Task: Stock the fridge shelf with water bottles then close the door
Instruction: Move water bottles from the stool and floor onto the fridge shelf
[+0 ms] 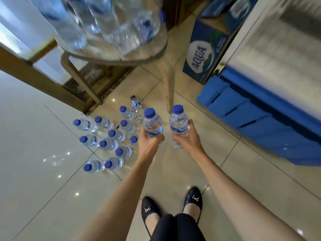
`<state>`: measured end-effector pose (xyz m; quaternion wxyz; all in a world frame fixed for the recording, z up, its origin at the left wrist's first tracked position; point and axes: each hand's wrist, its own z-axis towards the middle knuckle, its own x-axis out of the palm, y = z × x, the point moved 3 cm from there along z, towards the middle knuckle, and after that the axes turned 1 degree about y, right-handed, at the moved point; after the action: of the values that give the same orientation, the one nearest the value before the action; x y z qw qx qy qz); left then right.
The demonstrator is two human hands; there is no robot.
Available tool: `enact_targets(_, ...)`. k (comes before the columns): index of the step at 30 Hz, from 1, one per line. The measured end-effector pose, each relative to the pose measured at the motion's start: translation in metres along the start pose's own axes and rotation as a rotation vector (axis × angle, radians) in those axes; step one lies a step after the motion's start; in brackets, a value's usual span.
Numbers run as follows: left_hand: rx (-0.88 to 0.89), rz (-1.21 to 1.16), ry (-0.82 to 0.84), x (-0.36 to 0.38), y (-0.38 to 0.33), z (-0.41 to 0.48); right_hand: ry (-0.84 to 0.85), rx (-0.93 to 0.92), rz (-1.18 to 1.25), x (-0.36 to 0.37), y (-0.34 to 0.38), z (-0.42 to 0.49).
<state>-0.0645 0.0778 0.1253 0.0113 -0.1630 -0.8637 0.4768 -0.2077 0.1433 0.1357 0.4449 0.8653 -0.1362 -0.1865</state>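
My left hand point(149, 143) grips a small clear water bottle point(152, 124) with a blue cap, held upright above the tiled floor. My right hand point(186, 140) grips a second such bottle point(178, 122) right beside it. Several more blue-capped bottles point(111, 134) stand on the floor to the left of my hands, and one point(136, 106) lies tipped at the back of the group. The fridge point(271, 54) stands at the right with a blue grille base point(260, 108); its shelf and the inside are not visible.
A round glass-topped table point(156, 51) on wooden legs carries large clear bottles, blurred, at the top centre. A blue Aqua carton point(203, 54) sits on the floor beside the fridge. A wooden door frame point(40, 79) crosses the left. My two black shoes point(172, 206) are below.
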Motion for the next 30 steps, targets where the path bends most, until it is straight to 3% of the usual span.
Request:
enact_targets(10, 0.349, 0.031, 0.196, -0.017, -0.329, -0.123, -0.101, -0.192, 0.158, -0.1, 0.298, -0.132)
enact_targets(16, 0.592, 0.048, 0.323, 0.005, -0.517, -0.189, -0.211, -0.417, 0.187, -0.185, 0.455, -0.212)
enact_targets(24, 0.844, 0.081, 0.559, 0.064, -0.7, -0.282, -0.407, -0.654, 0.164, -0.296, 0.597, -0.305)
enact_targets(30, 0.999, 0.07, 0.711, 0.136, -0.789, -0.34, -0.569, -0.749, 0.157, -0.389, 0.652, -0.355)
